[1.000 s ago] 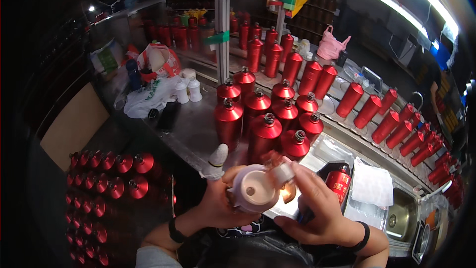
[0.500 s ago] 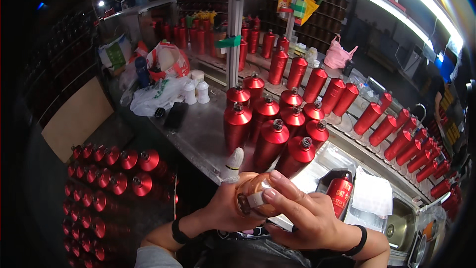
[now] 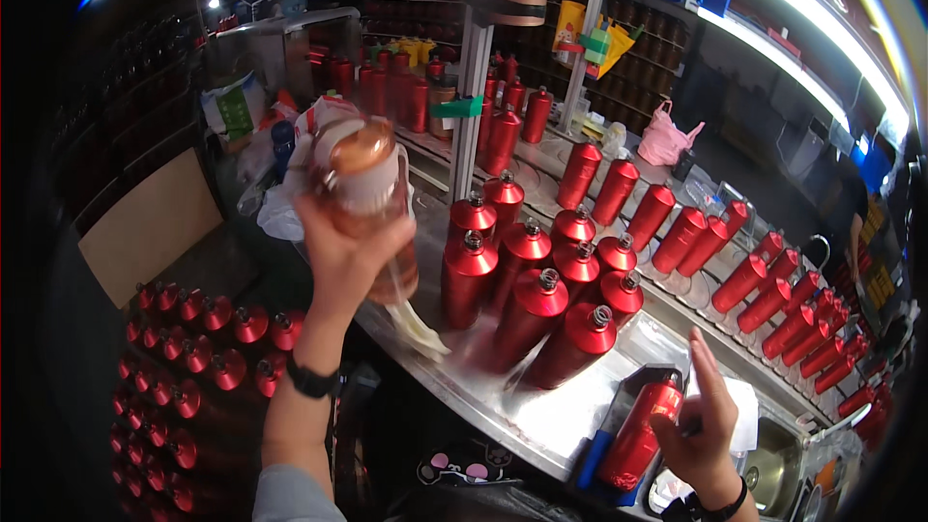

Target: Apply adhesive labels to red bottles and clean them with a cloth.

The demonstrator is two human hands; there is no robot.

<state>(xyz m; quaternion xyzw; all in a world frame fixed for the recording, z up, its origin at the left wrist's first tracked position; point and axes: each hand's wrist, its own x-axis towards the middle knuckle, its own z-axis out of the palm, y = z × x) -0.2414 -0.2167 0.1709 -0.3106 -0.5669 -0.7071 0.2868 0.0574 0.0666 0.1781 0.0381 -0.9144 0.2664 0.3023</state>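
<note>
- Holding up a translucent amber bottle (image 3: 362,188) in left hand (image 3: 343,251), fingers clenched around its lower body; bottle raised above the near-left part of the steel bench (image 3: 522,411), base end towards the camera, slightly blurred.
- Wearing a dark watch (image 3: 311,380) on the left wrist.
- Lying on the bench just below the raised bottle: pale cloth or glove (image 3: 418,329); cannot tell which.
- Resting right hand (image 3: 704,430) at lower right, index finger stretched upward, remaining fingers curled against a red canister (image 3: 638,435); cannot tell whether grasped or only touched.
- Standing in a blue holder (image 3: 594,454) at the bench's near edge: that same canister, tilted.
- Clustered at bench centre, between the two hands: upright red canisters with metal necks (image 3: 536,304).
- Running diagonally along the rear of the bench towards the right: long row of red cylinders (image 3: 764,285).
- Stored below left, well apart from the hands: rack of red canisters (image 3: 193,348), seen end-on.
- Sitting behind the row: pink bag (image 3: 667,140).
</note>
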